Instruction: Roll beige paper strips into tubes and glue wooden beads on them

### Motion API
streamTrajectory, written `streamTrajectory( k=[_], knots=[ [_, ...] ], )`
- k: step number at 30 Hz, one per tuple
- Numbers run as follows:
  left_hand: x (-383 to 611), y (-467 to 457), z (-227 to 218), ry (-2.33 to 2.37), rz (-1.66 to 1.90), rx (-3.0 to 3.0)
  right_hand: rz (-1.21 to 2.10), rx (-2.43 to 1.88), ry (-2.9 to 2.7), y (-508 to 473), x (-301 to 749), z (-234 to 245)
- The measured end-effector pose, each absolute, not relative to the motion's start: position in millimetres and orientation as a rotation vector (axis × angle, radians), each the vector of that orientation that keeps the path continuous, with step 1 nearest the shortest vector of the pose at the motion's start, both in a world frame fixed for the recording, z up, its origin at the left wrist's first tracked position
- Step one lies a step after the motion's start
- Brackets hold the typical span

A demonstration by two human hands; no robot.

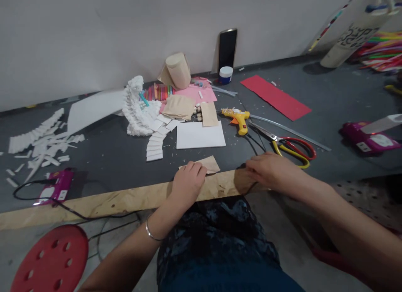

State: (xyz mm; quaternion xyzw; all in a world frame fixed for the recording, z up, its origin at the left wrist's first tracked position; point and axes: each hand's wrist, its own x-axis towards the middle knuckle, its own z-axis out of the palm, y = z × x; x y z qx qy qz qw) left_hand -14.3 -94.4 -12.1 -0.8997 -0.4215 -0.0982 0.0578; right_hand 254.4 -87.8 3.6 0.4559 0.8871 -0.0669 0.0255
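Note:
My left hand (190,179) rests at the table's front edge, its fingers curled over a small piece of brown paper (211,163). To the right, my right hand (268,169) is closed over the same wooden edge; its fingertips point down and what they hold is hidden. A black cable (256,143) runs from the yellow glue gun (238,117) toward that hand. Beyond my right hand lie scissors (282,142) with red and yellow handles. Just past the brown paper is a white rectangular board (201,137), with another brown paper piece (209,114) overlapping its far edge.
White strips (47,145) and a fluffy white model (138,112) are on the left, beside a fan of small white tiles (155,145). A brown roll (178,70), phone (227,49), jar (225,75) and red sheet (276,97) stand or lie behind. A red stool (50,262) is below left.

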Motion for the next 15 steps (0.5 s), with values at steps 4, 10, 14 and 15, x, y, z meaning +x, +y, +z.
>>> streamTrajectory(
  k=[4,10,14,15],
  knots=[
    [-5,-102,-22,-1.404,-0.418,-2.687,-0.172,1.633,2.990,-92,242,5],
    [-2,-95,-23,-1.416,-0.500,-2.668,-0.175,1.586,3.118,-82,191,-17],
    [-15,-93,-22,-1.485,-0.491,-2.687,-0.076,1.628,3.068,-80,199,-26],
    [-19,-93,-21,-1.510,-0.503,-2.689,-0.091,1.628,3.060,-81,202,-26]
  ],
)
